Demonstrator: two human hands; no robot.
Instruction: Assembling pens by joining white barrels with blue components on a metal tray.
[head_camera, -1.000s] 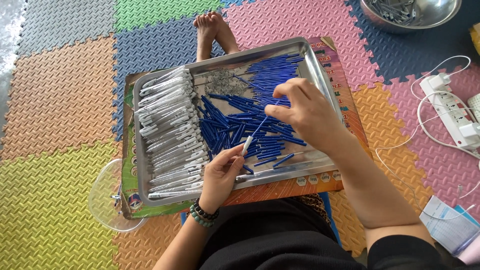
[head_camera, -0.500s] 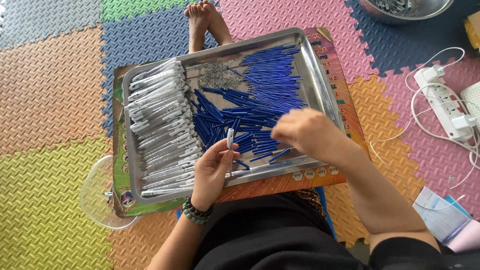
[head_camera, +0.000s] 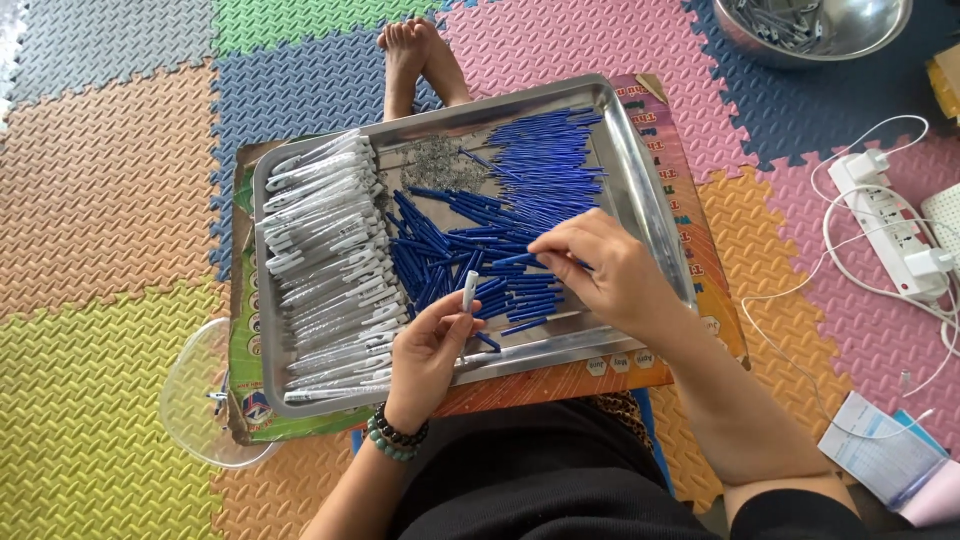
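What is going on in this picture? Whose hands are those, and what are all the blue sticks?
There is no machine here. A person sits on a floor of colourful foam puzzle mats and wears a camera on the head, so the picture looks down at that person's own two hands.

On the lap rests a shiny rectangular metal tray. In it lie a heap of thin blue plastic pen parts, a row of see-through and white pen barrels on the left side, and a small pile of tiny metal bits at the back.

The left hand holds one small white pen piece upright in a finger grip. The right hand reaches into the blue heap and pinches a blue part.

Nearby are a round steel bowl, a white power strip with cables, and a clear plastic dish.
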